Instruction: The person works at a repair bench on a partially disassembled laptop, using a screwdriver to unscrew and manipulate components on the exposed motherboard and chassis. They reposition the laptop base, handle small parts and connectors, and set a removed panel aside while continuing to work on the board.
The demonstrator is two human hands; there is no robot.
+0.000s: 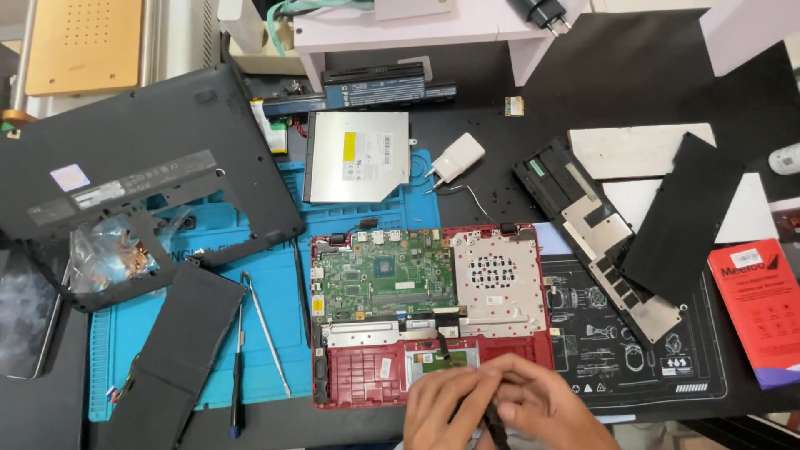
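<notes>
Both hands meet at the near edge of the counter [633, 50]: left hand [446, 408] and right hand [542, 408] pressed together, fingers curled shut around a slim dark tool [495, 421] whose lower end pokes out below them; what kind of tool cannot be told. Just beyond the hands lies the opened red laptop base [367, 379], a shallow shell holding a green circuit board [383, 279], a silver perforated plate [497, 279] beside it, and a touchpad board [442, 360] closest to the fingertips. Left of the hands, on a blue work mat [275, 333], rest metal tweezers [265, 329] and a screwdriver [237, 383]. Farther left sits a black bottom cover [142, 167] with a clear plastic bag [108, 254] of small parts inside its cutout. Beyond the base, a silver optical drive [357, 156]. Right of the hands, a keyboard frame [600, 229] and a red box [760, 304].
</notes>
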